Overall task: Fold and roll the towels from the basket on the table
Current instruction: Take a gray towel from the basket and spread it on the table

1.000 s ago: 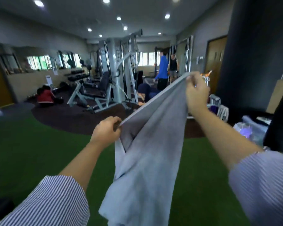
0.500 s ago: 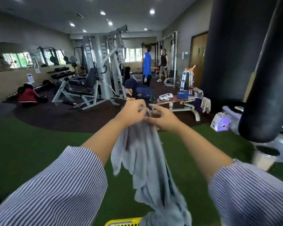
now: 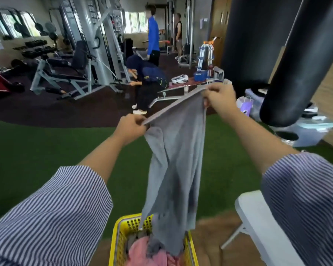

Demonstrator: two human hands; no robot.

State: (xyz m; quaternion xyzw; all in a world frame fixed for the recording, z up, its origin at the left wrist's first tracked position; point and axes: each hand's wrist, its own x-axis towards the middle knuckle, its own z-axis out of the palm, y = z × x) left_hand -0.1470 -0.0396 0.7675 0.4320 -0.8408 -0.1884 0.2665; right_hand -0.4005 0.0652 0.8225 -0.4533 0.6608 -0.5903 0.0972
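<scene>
1. The left hand [image 3: 130, 126], just left of the frame's centre, pinches one end of the top edge of a grey towel [image 3: 173, 164] between curled fingers and thumb.
2. The right hand [image 3: 220, 98], higher and to the right of centre, grips the other end of that same edge, fingers curled over the cloth.
3. The edge runs taut between the two hands, slanting up from the left hand to the right hand.
4. Below the hands the towel hangs down through the middle of the frame in loose folds, narrowing toward its lower end.
5. The lower end of the towel reaches into a yellow basket [image 3: 121, 233] at the bottom centre of the frame; whether it rests on the contents cannot be told.
6. Pink cloth [image 3: 140, 254] lies inside the basket, beside the towel's lower end.
7. Both forearms are bare, with striped sleeves [image 3: 52, 212] at the lower left and lower right of the frame.
8. A white table [image 3: 258, 223] stands at the lower right, beside the basket.
9. Green turf [image 3: 37, 150] covers the floor behind the hands.
10. A black punching bag [image 3: 300, 60] hangs at the upper right.
11. Gym machines [image 3: 88, 50] fill the upper left, and people stand or crouch in the upper centre.
</scene>
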